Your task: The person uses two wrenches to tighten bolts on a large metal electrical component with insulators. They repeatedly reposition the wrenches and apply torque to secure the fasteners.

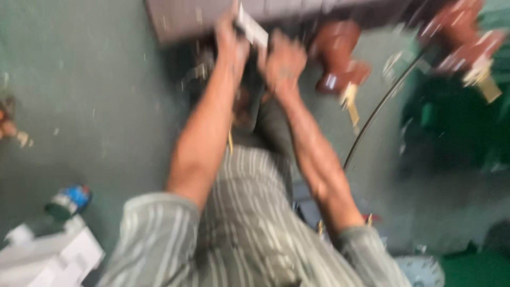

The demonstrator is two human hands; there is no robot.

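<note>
Striped sleeves (249, 239) are showing nearest the camera, both forearms stretching forward. The left hand (229, 40) is closing its grip on a pale flat strip (253, 29), while the right hand (284, 64) is curling just beside it, its grip too blurred to tell. Beyond, reddish-brown insulators (340, 58) are lying on the green floor (90, 95).

— Item?
— Pale strip (253, 27): flat, narrow, whitish, blurred. Tilted, running from upper left down to the right.
— Location?
— Top centre, just below the grey panel (186, 18), between the left hand (231, 42) and the right hand (284, 64); the exact grip can't be made out.
</note>
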